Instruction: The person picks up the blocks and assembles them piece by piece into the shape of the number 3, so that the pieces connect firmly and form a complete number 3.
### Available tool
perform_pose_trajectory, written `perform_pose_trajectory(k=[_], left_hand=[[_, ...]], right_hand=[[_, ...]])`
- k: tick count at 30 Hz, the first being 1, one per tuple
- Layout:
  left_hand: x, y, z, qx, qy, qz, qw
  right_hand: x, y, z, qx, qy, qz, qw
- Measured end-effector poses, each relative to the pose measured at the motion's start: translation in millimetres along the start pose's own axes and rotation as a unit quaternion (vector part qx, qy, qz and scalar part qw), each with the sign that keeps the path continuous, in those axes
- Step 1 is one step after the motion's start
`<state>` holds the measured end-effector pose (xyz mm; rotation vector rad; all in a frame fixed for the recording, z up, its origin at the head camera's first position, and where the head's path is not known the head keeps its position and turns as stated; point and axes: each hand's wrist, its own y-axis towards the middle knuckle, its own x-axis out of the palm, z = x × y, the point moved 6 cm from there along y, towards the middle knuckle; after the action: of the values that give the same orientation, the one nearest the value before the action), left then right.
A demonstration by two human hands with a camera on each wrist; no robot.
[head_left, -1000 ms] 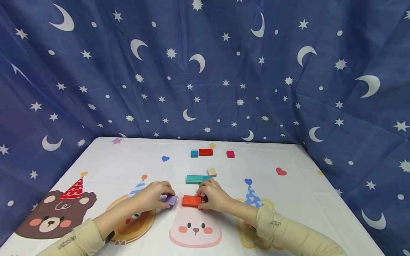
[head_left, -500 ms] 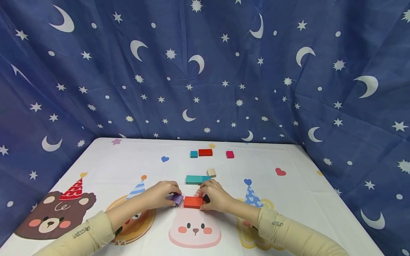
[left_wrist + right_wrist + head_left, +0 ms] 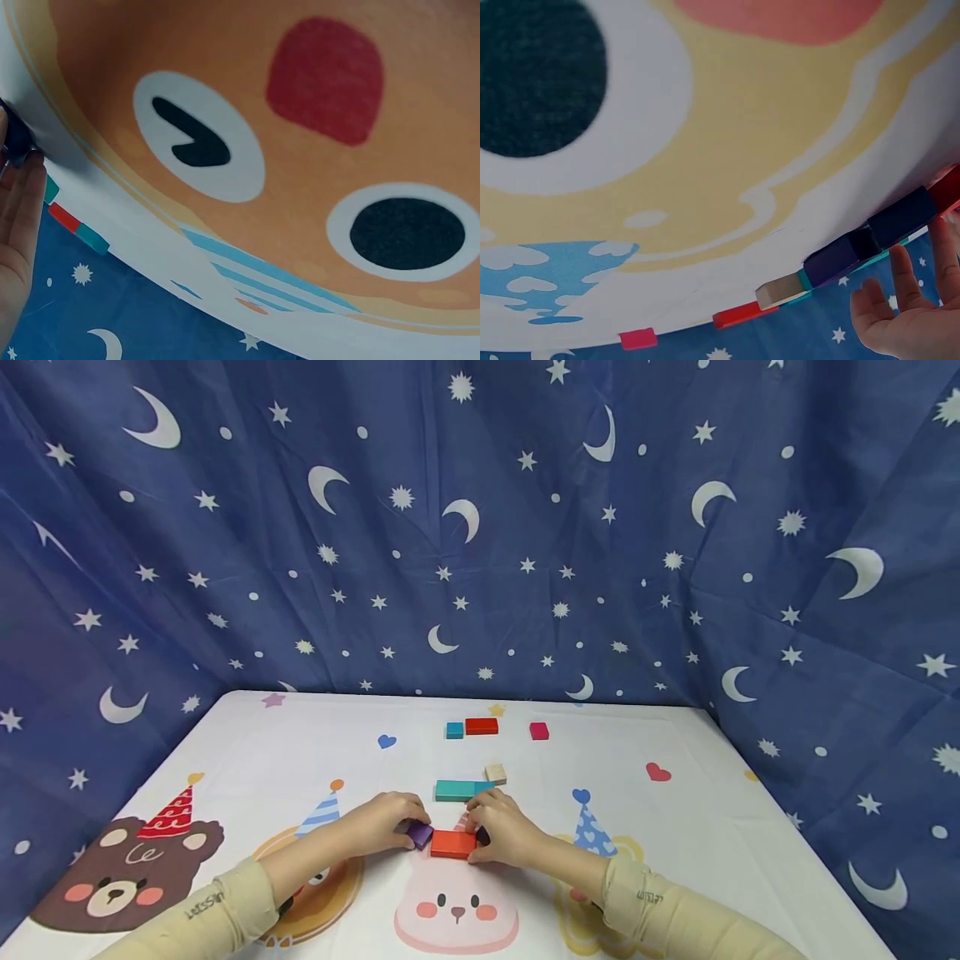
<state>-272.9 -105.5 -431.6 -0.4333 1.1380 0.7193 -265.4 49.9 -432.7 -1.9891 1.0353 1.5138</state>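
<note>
In the head view my left hand [image 3: 386, 823] pinches a purple block [image 3: 421, 835], held tilted, its corner touching or almost touching the left end of a red block [image 3: 452, 844]. The left wrist view shows this block dark [image 3: 16, 135] at the left edge, beside the hand [image 3: 19, 217]. My right hand [image 3: 506, 828] curls round a dark block [image 3: 483, 836] at the red block's right end. Two dark blue blocks [image 3: 901, 217] line up beside the red block [image 3: 948, 189] in the right wrist view, fingertips against them. The right thumb is hidden there.
Behind the hands lie a teal block [image 3: 453, 791] and a small plain wooden block [image 3: 496, 773]. Farther back are a small blue block [image 3: 454, 730], another red block [image 3: 482, 726] and a pink block [image 3: 539, 731]. A starry curtain [image 3: 465, 527] hangs behind the table.
My left hand has moved right with the purple block, up to the red block's left end. The red block and right hand have shifted only slightly. The head view has tilted up a little.
</note>
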Motion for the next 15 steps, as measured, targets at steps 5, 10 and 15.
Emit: perform_pose_trajectory(k=[5, 10, 15], left_hand=[[-1.7, 1.8, 0.3, 0.006, 0.0, 0.002, 1.0], [0.1, 1.2, -0.2, 0.008, -0.004, -0.003, 1.0], [1.2, 0.9, -2.2, 0.001, -0.01, -0.006, 0.9999]], right_hand=[[-0.8, -0.6, -0.9, 0.003, -0.004, 0.009, 1.0], [1.7, -2.9, -0.1, 0.01, 0.007, 0.005, 0.9999], [2.3, -3.1, -1.0, 0.006, 0.0, 0.008, 0.9999]])
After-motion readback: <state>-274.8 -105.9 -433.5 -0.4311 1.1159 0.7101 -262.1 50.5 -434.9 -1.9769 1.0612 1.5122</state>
